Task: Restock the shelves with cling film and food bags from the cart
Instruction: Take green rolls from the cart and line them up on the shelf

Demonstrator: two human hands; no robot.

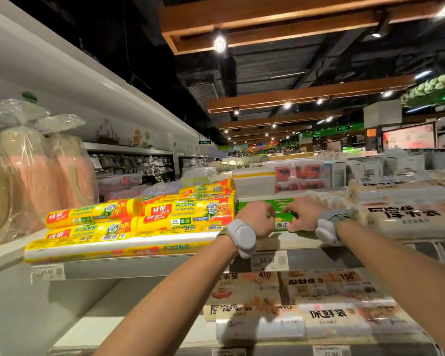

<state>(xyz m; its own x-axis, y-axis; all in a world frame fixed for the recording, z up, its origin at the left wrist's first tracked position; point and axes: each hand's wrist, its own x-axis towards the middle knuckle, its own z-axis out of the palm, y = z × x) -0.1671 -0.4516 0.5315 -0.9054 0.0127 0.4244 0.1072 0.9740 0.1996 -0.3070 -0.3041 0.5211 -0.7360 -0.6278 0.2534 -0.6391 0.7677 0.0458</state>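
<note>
Small ceiling spotlights (219, 44) glare white against a dark ceiling (267, 62), while the yellow rolls (139, 222) below are brightly and evenly lit. The wide lens bows the white upper shelf (62, 62) at the left, and the food bag packs (326, 314) on the lower shelf (108, 327) look smeared and soft.

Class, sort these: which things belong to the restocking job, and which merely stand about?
Job: green roll, left hand, right hand, yellow rolls, shelf.
Idle: plastic boxes, ceiling lamp.

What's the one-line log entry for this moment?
phase: shelving; left hand: grips green roll; right hand: grips green roll; where: shelf, beside yellow rolls
</note>
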